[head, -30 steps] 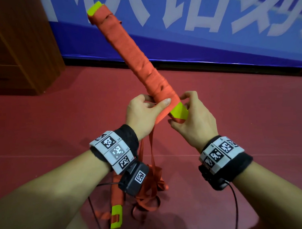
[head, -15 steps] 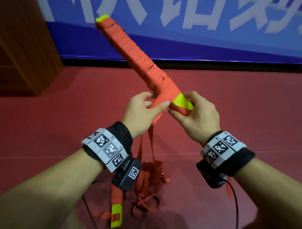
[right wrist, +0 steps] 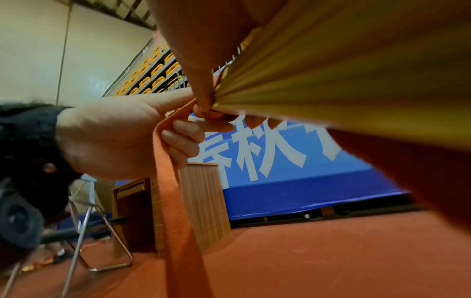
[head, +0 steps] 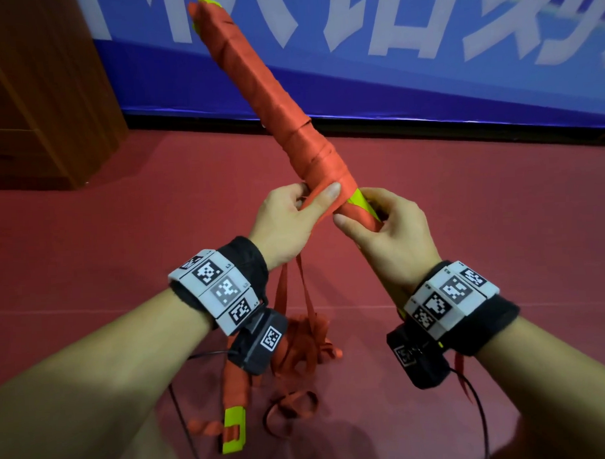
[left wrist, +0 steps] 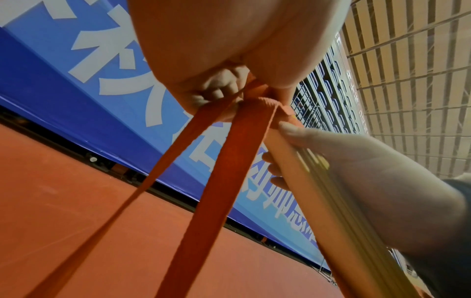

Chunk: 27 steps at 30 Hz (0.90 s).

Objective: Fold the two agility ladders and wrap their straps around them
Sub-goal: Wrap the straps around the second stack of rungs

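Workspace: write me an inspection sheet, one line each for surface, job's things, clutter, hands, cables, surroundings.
Surface: red floor, no table in view.
Job's things: wrapped ladder bundle, held tilted, far end up and away; loose strap hanging from its near end to a strap pile on the floor; second ladder lying below, partly hidden by the left forearm.
Clutter: nothing seen.
Hands: left hand pinches the strap against the bundle; right hand grips the bundle's near end.
Cables: black cables trail from the wrist cameras.
Surroundings: blue banner with white characters, wooden cabinet, folding chair, tiered seats.
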Motion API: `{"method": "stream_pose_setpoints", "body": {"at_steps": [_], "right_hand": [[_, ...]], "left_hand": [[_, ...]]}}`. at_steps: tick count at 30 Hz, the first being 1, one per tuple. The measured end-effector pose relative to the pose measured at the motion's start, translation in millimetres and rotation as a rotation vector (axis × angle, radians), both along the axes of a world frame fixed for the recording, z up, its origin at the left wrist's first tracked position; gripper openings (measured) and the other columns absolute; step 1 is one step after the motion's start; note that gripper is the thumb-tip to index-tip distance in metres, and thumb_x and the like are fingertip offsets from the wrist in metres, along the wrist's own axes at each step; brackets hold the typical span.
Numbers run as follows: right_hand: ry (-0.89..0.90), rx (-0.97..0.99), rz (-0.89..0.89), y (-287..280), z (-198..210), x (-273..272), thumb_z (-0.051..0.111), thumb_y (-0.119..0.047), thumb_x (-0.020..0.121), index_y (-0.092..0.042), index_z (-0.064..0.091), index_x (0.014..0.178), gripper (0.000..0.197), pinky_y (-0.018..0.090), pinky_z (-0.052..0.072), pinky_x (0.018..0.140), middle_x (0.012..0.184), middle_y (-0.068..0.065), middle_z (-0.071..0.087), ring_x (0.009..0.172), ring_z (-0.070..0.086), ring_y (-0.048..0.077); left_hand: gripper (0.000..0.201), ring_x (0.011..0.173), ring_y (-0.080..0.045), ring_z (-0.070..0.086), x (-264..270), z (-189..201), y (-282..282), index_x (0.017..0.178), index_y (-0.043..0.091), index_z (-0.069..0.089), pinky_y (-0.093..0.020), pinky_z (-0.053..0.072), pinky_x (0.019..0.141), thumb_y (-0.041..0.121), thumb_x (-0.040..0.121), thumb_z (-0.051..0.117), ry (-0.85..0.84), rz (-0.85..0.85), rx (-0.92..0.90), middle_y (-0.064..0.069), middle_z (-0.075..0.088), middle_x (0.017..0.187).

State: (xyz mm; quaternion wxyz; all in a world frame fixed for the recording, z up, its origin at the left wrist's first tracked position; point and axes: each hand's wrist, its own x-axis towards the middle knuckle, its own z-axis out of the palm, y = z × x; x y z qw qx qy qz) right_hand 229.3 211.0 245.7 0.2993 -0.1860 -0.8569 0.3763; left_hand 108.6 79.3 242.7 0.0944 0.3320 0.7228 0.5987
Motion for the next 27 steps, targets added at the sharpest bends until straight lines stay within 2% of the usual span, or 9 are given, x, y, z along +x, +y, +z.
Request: {"method": "stream_pose_setpoints", "body": {"at_steps": [3,6,9,11,13,16,19,21,27], "right_hand": [[0.022,-0.024,0.018,0,1,0,0.077,-0.048,0.082,-0.028,0.071,0.116,0.040,0.043,0.058,0.079,0.091,-0.012,0.075,0.084,0.069,0.005],[0.017,-0.008,0.002,3,-1,-1,0.077,-0.050,0.080,-0.028,0.071,0.116,0.042,0.043,0.058,0.079,0.092,-0.012,0.075,0.084,0.070,0.006],[0.002,0.056,-0.029,6,-3,-2,0.073,-0.057,0.078,-0.029,0.069,0.118,0.050,0.042,0.058,0.079,0.093,-0.013,0.074,0.086,0.070,0.007],[-0.008,0.124,-0.056,8,-3,-1,0.071,-0.060,0.076,-0.030,0.068,0.120,0.053,0.042,0.058,0.079,0.094,-0.013,0.074,0.089,0.070,0.010],[-0.024,0.191,-0.082,11,-1,0,0.073,-0.059,0.078,-0.031,0.067,0.120,0.051,0.041,0.057,0.079,0.094,-0.012,0.073,0.090,0.070,0.013],[-0.050,0.230,-0.106,14,0,1,0.075,-0.056,0.079,-0.032,0.066,0.120,0.049,0.042,0.057,0.079,0.095,-0.011,0.073,0.092,0.069,0.016],[-0.071,0.211,-0.112,14,0,1,0.076,-0.056,0.079,-0.032,0.066,0.120,0.049,0.041,0.057,0.080,0.095,-0.012,0.073,0.092,0.069,0.015],[-0.081,0.199,-0.109,13,-1,-1,0.076,-0.059,0.078,-0.032,0.067,0.118,0.049,0.040,0.057,0.078,0.092,-0.013,0.073,0.089,0.069,0.014],[-0.039,-0.022,-0.029,10,-3,-2,0.078,-0.050,0.080,-0.027,0.072,0.113,0.041,0.041,0.059,0.078,0.088,-0.010,0.074,0.082,0.069,0.008]], "left_hand": [[0.051,0.051,-0.008,0.036,1,4,-2,0.064,0.017,0.057,-0.030,0.030,0.055,0.061,0.091,0.059,0.000,-0.005,0.020,0.013,0.040,0.054],[0.056,0.052,-0.012,0.035,-2,3,-2,0.065,0.012,0.051,-0.032,0.029,0.058,0.057,0.097,0.056,0.032,0.004,0.007,0.009,0.035,0.053],[0.065,0.057,-0.017,0.052,-1,4,-4,0.065,0.005,0.059,-0.037,0.042,0.066,0.059,0.098,0.050,0.031,-0.001,-0.011,0.005,0.055,0.058],[0.062,0.078,-0.021,0.070,-5,2,-4,0.073,0.016,0.075,-0.044,0.053,0.086,0.064,0.097,0.043,0.025,-0.028,-0.049,0.003,0.075,0.076],[0.067,0.089,-0.019,0.070,-6,2,-4,0.085,0.015,0.077,-0.052,0.052,0.096,0.072,0.093,0.044,0.029,-0.081,-0.057,0.002,0.076,0.089],[0.076,0.079,-0.021,0.052,-3,4,-7,0.089,-0.004,0.063,-0.045,0.048,0.082,0.072,0.091,0.054,-0.010,-0.129,0.025,-0.007,0.057,0.082],[0.036,0.075,-0.018,0.055,8,14,-7,0.076,0.011,0.063,-0.037,0.046,0.079,0.032,0.104,0.056,-0.004,-0.177,0.144,-0.003,0.059,0.073],[0.029,0.075,-0.018,0.064,13,15,-5,0.079,0.010,0.063,-0.035,0.053,0.084,0.021,0.105,0.054,-0.028,-0.195,0.167,-0.002,0.066,0.071],[0.034,0.057,-0.009,0.054,4,-2,-5,0.071,0.013,0.059,-0.022,0.048,0.064,0.027,0.102,0.059,-0.120,-0.140,-0.005,0.003,0.056,0.060]]}}
